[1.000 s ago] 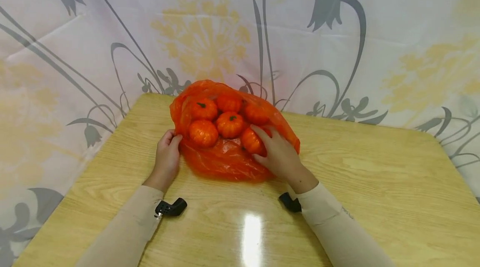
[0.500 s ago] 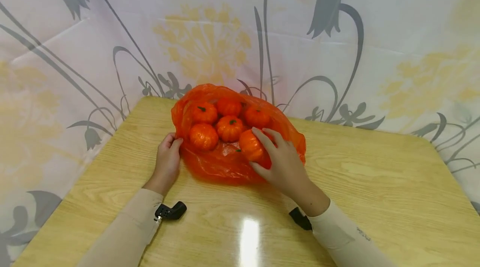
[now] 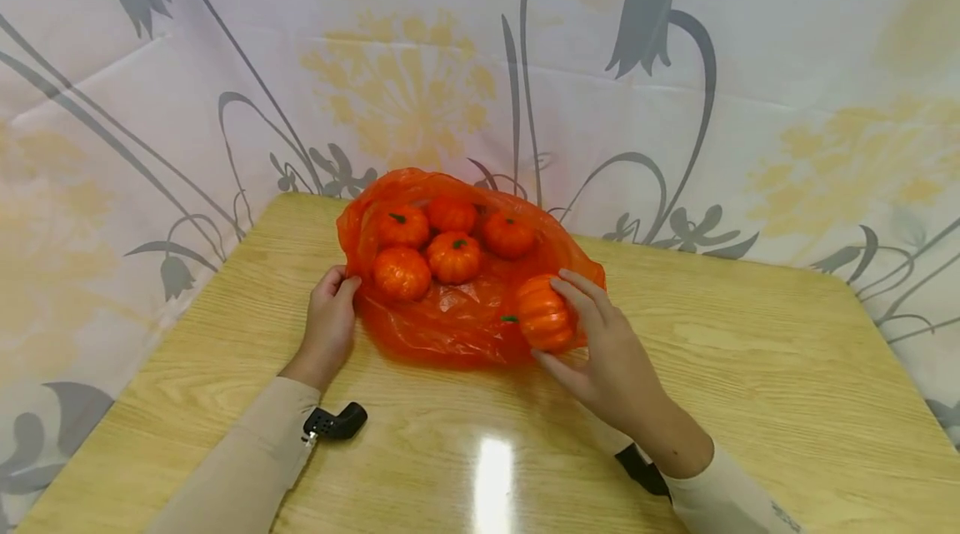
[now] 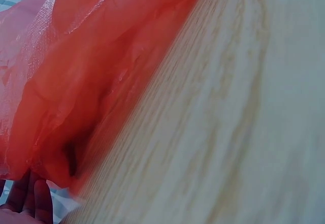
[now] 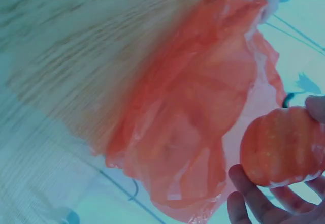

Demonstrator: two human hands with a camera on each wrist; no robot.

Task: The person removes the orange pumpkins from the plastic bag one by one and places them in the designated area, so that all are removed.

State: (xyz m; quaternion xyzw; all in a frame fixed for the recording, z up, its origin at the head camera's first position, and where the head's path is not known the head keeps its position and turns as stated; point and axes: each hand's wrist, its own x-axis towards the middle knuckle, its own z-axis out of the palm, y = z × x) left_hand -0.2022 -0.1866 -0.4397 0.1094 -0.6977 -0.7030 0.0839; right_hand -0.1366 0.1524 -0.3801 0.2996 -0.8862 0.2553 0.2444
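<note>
An orange plastic bag (image 3: 450,338) lies spread on the table, its mouth toward me. Several small orange pumpkins with green stems, one of them the middle pumpkin (image 3: 454,257), sit in it. At the bag's left edge my left hand (image 3: 330,321) pinches the plastic between thumb and fingers. My right hand (image 3: 611,359) grips a single ribbed pumpkin (image 3: 543,313) over the bag's right front part, its green stem pointing left. In the right wrist view this held pumpkin (image 5: 282,145) sits between thumb and fingertips, raised clear of the plastic.
The bag stands on a light wood table (image 3: 720,367), near its back edge. Behind hangs a cloth (image 3: 420,42) printed with grey and yellow flowers. A black wrist device (image 3: 336,421) is strapped below the left hand, another (image 3: 642,470) below the right.
My right hand has lifted the front-right pumpkin from its place among the others and drawn it right and toward me. The left hand stays at the bag's edge.
</note>
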